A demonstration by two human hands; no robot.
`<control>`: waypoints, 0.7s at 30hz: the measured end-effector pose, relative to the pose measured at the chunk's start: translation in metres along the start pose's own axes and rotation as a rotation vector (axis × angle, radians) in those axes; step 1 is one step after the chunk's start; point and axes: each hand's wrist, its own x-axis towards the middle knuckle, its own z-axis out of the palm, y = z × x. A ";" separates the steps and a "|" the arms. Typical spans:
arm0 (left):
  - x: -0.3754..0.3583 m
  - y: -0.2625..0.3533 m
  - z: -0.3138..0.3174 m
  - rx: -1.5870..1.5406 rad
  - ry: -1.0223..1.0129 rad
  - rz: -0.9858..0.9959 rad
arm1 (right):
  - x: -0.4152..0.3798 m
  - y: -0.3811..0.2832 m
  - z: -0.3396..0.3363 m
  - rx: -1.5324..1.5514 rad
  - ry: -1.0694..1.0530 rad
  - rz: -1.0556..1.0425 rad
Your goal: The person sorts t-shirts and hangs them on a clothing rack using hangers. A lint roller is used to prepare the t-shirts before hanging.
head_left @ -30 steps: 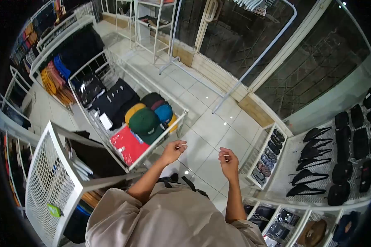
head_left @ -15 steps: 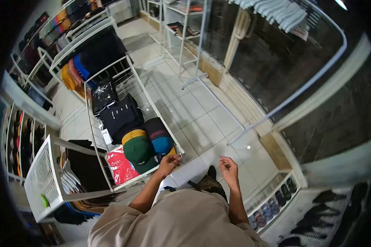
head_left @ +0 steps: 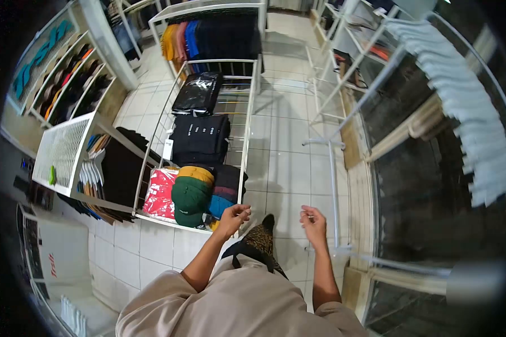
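Observation:
My left hand (head_left: 234, 219) is in front of the near right corner of a white wire display table (head_left: 247, 135), overlapping it in this view. Its fingers are loosely bent, with nothing visible in them. Out to the right, over the tiled floor, my right hand (head_left: 314, 226) hangs half curled and empty, thumb apart from the fingers. Closest to my left hand are stacked caps: a green cap (head_left: 191, 195) with a yellow one behind it, and a blue cap (head_left: 221, 206) beside them. A red plastic-wrapped garment (head_left: 160, 194) lies left of the caps. Folded black clothing (head_left: 199, 137) sits behind.
A black packet (head_left: 197, 93) lies at the table's far end. Hanging clothes (head_left: 222, 40) stand beyond it. On the right are a metal rail frame (head_left: 333, 185) and a row of white hangers (head_left: 461, 106) by the glass. A white mesh-topped rack (head_left: 64, 149) stands left.
The view has swung round to the left, so the display table now runs straight ahead. Both hands stay raised at about waist height, and my feet have shifted in a step.

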 end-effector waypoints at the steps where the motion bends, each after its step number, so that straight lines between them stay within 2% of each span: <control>1: 0.010 -0.003 -0.002 -0.037 0.038 0.001 | 0.016 0.000 0.012 -0.004 -0.065 0.032; 4: 0.043 -0.017 -0.005 -0.111 0.129 -0.024 | 0.061 -0.001 0.034 -0.066 -0.251 0.072; 5: 0.057 -0.021 -0.004 -0.138 0.161 -0.032 | 0.077 0.005 0.036 -0.054 -0.306 0.026; 7: 0.095 -0.034 0.001 -0.200 0.209 -0.037 | 0.110 -0.015 0.033 -0.091 -0.367 0.095; 9: 0.131 -0.039 0.007 -0.104 0.277 -0.119 | 0.143 -0.031 0.022 -0.130 -0.405 0.123; 10: 0.147 -0.024 0.009 -0.123 0.297 -0.110 | 0.164 -0.036 0.015 -0.133 -0.401 0.130; 12: 0.186 0.012 0.011 0.168 0.286 -0.049 | 0.221 -0.049 0.010 -0.134 -0.415 0.107; 15: 0.230 0.083 0.011 0.192 0.351 0.098 | 0.292 -0.070 0.001 -0.112 -0.438 0.148; 16: 0.242 0.100 0.005 0.218 0.373 0.178 | 0.314 -0.081 0.004 -0.143 -0.382 0.127; 19: 0.276 0.146 -0.017 0.292 0.363 0.179 | 0.372 -0.112 0.037 -0.124 -0.332 0.103; 21: 0.289 0.159 -0.026 0.281 0.458 0.183 | 0.403 -0.117 0.064 -0.092 -0.382 0.129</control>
